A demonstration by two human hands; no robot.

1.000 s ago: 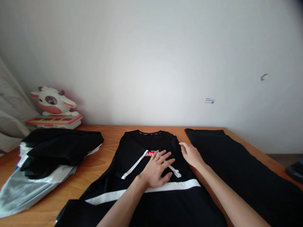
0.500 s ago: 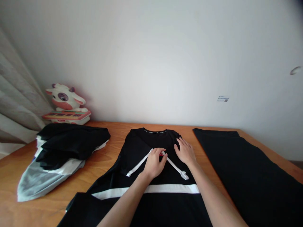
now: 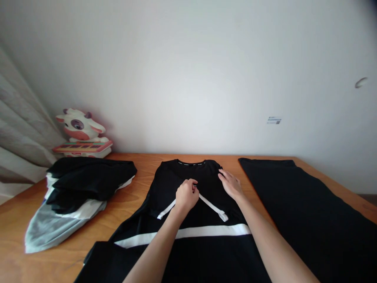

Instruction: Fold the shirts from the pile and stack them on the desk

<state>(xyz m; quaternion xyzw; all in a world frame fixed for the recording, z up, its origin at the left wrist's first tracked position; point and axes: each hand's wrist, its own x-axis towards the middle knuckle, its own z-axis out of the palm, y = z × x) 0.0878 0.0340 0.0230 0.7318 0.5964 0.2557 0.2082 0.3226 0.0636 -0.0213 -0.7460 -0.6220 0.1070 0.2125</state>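
A wooden tabletop (image 3: 145, 173), warm orange-brown with its grain showing, carries clothes laid out in three spots. At center, a black shirt (image 3: 203, 249) banded in white lies spread, neckline toward the far edge, its lower part running out of frame. At left, well apart from it, sits a crumpled pile (image 3: 91, 182) of black, white and gray, with a cow-shaped keyboard toy (image 3: 81, 133) just behind, its base partly hidden. At right, a dark cloth (image 3: 303, 212) stretches long and flat, bare wood separating it from the shirt's upper part.
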